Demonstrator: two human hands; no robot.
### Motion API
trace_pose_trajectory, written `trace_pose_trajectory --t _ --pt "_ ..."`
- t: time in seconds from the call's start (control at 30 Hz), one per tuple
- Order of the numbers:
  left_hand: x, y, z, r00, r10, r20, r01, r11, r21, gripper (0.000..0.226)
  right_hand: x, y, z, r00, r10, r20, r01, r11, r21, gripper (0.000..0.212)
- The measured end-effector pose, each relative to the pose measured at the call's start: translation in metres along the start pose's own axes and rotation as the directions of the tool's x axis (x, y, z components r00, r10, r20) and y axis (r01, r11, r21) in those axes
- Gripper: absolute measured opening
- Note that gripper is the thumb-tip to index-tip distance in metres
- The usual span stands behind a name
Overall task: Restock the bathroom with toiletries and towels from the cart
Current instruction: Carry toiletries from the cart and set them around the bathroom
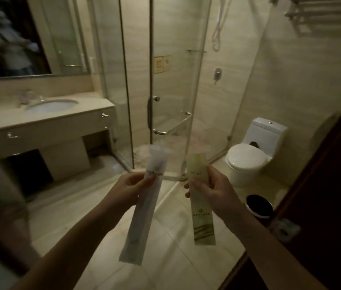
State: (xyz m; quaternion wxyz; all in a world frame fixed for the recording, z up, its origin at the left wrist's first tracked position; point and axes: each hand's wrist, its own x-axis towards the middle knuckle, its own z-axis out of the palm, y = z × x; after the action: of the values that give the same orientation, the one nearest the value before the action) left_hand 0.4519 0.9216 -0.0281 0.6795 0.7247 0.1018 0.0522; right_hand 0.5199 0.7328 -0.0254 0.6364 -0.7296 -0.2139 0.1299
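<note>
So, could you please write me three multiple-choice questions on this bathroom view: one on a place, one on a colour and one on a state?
1. Where does the toilet stand?
A. left of the sink
B. right of the glass shower enclosure
C. inside the shower

2. What colour is the striped packet in the right hand?
A. red
B. black
C. pale green

3. What is the left hand doing?
A. pinching a white packet
B. hanging empty
C. pressing the tap

Answers:
1 B, it sits beyond the enclosure's right glass wall.
2 C, its face is pale green with darker stripes low down.
3 A, thumb and fingers pinch the packet's upper part.
</note>
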Motion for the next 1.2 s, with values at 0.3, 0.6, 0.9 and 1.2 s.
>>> trace_pose_trajectory --t 0.3,0.6,0.9,1.2 --pt "0.069 -0.007 -0.044 0.958 0.028 -0.284 -0.003 0.996 0.086 0.009 0.116 0.008 0.029 0.983 -0.1 0.152 0.093 0.994 0.051 0.016" --pt "0.121 -0.015 -0.081 0.902 0.008 -0.431 0.007 0.999 0.031 0.007 0.208 0.02 0.068 0.95 -0.075 0.302 0.067 0.997 0.036 0.015" --pt "0.18 -0.035 -0.187 0.881 -0.031 -0.472 0.01 0.999 -0.046 0.011 0.301 0.03 0.143 0.938 -0.023 0.347 0.024 1.0 0.001 0.012" --pt "0.231 -0.044 -0.355 0.819 -0.16 -0.551 0.009 0.964 -0.266 0.015 0.399 0.014 0.27 0.931 0.009 0.366 -0.014 1.0 0.012 0.013"
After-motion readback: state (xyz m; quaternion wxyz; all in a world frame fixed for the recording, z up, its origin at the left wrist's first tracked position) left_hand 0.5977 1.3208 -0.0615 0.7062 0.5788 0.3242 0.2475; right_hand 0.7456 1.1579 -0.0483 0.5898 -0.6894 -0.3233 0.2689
